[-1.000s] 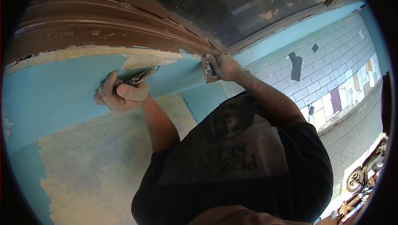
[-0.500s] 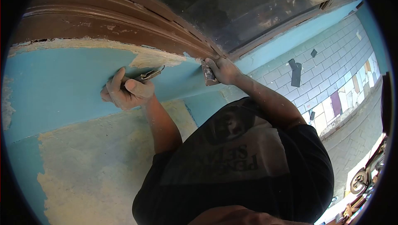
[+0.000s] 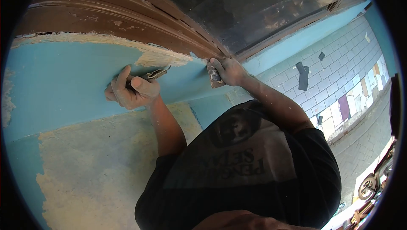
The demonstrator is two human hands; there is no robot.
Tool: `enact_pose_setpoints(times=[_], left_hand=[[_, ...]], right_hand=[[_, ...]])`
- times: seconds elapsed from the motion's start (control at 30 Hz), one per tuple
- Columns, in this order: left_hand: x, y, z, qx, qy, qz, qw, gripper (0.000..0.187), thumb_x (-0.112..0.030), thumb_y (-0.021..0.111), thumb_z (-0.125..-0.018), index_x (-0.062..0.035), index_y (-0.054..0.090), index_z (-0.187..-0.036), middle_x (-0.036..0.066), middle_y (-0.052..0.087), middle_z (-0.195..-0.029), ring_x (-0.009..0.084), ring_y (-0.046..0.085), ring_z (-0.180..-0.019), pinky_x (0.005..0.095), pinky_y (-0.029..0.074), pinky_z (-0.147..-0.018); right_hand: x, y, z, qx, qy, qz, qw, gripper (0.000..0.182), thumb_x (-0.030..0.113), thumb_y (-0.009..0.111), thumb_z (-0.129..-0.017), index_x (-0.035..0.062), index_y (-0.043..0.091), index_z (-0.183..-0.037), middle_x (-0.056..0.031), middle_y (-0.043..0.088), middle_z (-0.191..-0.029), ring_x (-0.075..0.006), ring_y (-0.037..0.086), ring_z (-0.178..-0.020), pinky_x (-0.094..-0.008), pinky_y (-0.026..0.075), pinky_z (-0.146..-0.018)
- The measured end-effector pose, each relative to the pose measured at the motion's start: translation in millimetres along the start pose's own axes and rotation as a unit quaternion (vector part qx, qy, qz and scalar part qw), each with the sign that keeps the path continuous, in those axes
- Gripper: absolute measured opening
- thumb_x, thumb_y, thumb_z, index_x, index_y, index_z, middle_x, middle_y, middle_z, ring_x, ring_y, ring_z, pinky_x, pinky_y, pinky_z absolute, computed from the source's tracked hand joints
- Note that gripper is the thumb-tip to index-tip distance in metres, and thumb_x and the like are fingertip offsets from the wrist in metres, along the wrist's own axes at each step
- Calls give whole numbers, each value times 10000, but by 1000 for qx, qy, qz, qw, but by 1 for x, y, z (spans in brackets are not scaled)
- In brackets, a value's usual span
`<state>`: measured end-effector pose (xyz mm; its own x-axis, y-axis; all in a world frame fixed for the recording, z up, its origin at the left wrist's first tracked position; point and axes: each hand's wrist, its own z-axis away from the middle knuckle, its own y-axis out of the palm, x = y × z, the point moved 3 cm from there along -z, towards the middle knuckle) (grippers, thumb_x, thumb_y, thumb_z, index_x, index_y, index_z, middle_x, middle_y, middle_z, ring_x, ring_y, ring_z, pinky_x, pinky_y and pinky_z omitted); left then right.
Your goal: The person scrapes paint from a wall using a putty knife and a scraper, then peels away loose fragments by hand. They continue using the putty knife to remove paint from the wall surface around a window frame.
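My left hand (image 3: 133,87) is dusty and closed beside the blue wall (image 3: 68,77), with the fingers bent and the thumb raised. In it is a small flat tool (image 3: 157,73) with a pale crusted edge and a thin dark tip; its kind cannot be told. Just above the tip runs a cream patch of bare filler (image 3: 163,56) under the brown window frame (image 3: 140,33). My right hand (image 3: 232,72) grips a small rectangular block (image 3: 215,76) with brown edges and a dark, pale-smeared face. It holds the block at the wall's corner, right below the frame.
A dark window pane (image 3: 254,9) fills the top. Below the blue band is a patchy bare wall section (image 3: 101,166). On the paved floor (image 3: 318,77) at right lie dark flat strips (image 3: 303,77) and a small dark piece (image 3: 321,55). A wheel (image 3: 367,187) shows at the far right.
My left hand has shifted slightly up, toward the window frame, still with the flat tool. My right hand and its block have hardly moved. The view has shifted a little.
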<state>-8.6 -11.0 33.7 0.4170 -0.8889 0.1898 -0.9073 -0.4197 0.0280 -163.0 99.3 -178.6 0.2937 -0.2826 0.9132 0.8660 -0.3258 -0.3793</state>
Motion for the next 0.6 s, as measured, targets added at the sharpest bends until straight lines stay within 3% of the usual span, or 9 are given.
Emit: enact_pose_setpoints(times=[0.13, 0.2, 0.33, 0.47, 0.53, 0.57, 0.6], left_hand=[[-2, 3, -1, -7, 1, 7, 1000, 511, -528, 507, -1039, -107, 721, -843, -53, 590, -673, 147, 480, -728, 311, 358, -786], [-2, 2, -2, -9, 6, -1, 1000, 516, -527, 500, -1043, -107, 719, -838, -63, 556, -646, 143, 470, -716, 313, 357, -779], [1, 0, -2, -2, 20, -5, 1000, 520, -528, 490, -1048, -108, 718, -841, -71, 530, -626, 139, 465, -704, 315, 354, -775], [0, 0, -2, 6, 24, -8, 1000, 514, -521, 481, -1055, -107, 715, -862, -74, 529, -625, 137, 466, -697, 307, 350, -772], [1, -1, -2, 7, 27, -9, 1000, 509, -518, 482, -1055, -105, 714, -869, -75, 530, -626, 137, 466, -697, 305, 349, -768], [1, -1, -1, 9, 29, -8, 1000, 505, -514, 484, -1055, -104, 713, -870, -68, 552, -643, 141, 471, -706, 307, 355, -765], [2, -1, -1, 12, 30, -6, 999, 501, -509, 485, -1056, -103, 712, -871, -61, 574, -660, 144, 477, -715, 310, 361, -762]], right_hand=[[5, -2, 3, -5, -11, 6, 1000, 725, 575, 312, -1073, 6, 737, -930, -276, 710, -897, -448, 678, -986, -534, 513, -925], [0, 1, -1, 19, 28, 20, 999, 706, 578, 322, -1069, 18, 738, -965, -274, 714, -914, -446, 676, -1009, -529, 513, -921], [-36, 0, 4, -6, 19, 72, 997, 673, 569, 348, -1067, 26, 735, -978, -276, 712, -919, -457, 672, -1008, -536, 508, -909], [-55, -5, 13, -54, 8, -24, 998, 593, 536, 438, -1065, -30, 617, -1078, -295, 700, -954, -475, 672, -1007, -529, 511, -858], [-63, -3, 12, -37, 14, -75, 996, 481, 459, 546, -1061, -22, 540, -1041, -204, 682, -887, -313, 695, -876, -415, 523, -790], [-70, 0, 10, -36, 15, -76, 996, 481, 459, 546, -1061, -22, 540, -1041, -204, 682, -887, -313, 695, -876, -415, 523, -790], [-73, 3, 8, 7, 6, -180, 984, 409, 411, 613, -1037, 11, 533, -1013, -162, 670, -873, -253, 673, -878, -384, 519, -776]])
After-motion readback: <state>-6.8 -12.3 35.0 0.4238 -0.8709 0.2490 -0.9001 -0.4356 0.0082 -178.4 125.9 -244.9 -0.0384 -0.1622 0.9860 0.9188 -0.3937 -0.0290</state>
